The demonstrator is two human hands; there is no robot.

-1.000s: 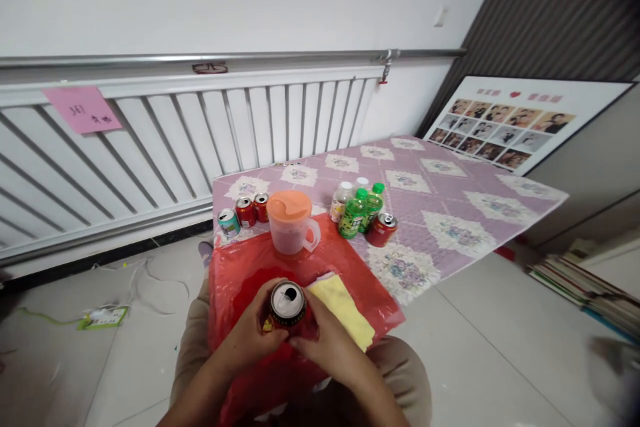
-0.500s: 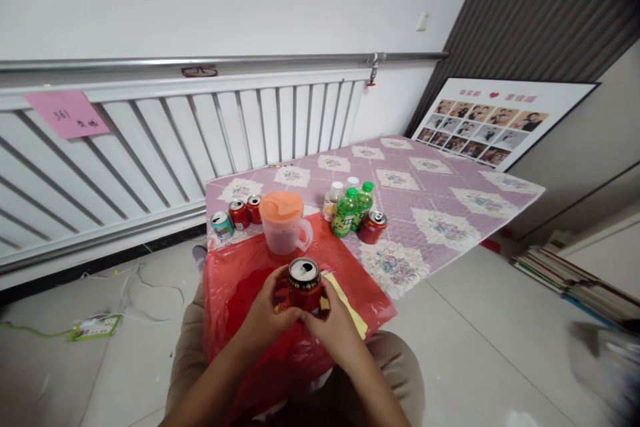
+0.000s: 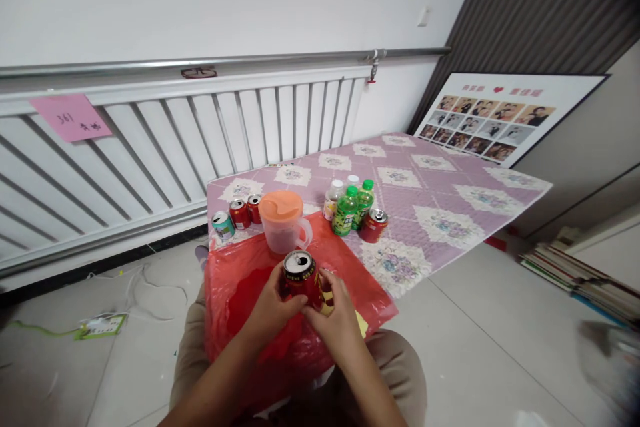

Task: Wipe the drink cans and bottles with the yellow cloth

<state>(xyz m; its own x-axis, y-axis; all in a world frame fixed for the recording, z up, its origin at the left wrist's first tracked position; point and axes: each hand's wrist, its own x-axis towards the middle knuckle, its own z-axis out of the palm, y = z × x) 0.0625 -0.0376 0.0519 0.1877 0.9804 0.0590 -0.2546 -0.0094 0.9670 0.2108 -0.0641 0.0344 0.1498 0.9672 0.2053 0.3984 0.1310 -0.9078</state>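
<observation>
Between my two hands is an opened red drink can [image 3: 303, 283] with a dark band round its top, held above a red plastic sheet. My left hand [image 3: 275, 303] wraps its left side. On the other side my right hand [image 3: 335, 310] grips it, the thumbs close together in front. A yellow cloth or paper [image 3: 361, 325] shows behind and beside my right hand, partly hidden; whether it is held I cannot tell. Just beyond the can stands a clear pitcher [image 3: 281, 230] with an orange lid. The red plastic sheet [image 3: 235, 263] covers the near part of the table.
Two red cans [image 3: 240, 215] and a teal can [image 3: 223, 225] stand at the left. Several small bottles [image 3: 345, 211] with green or white caps and another red can [image 3: 374, 225] stand right of the pitcher. A white radiator [image 3: 280, 120] runs behind the flowered tablecloth [image 3: 400, 177].
The can has turned in my hands, so its opening now faces another way, and it has moved slightly up and left. Both hands still hold it.
</observation>
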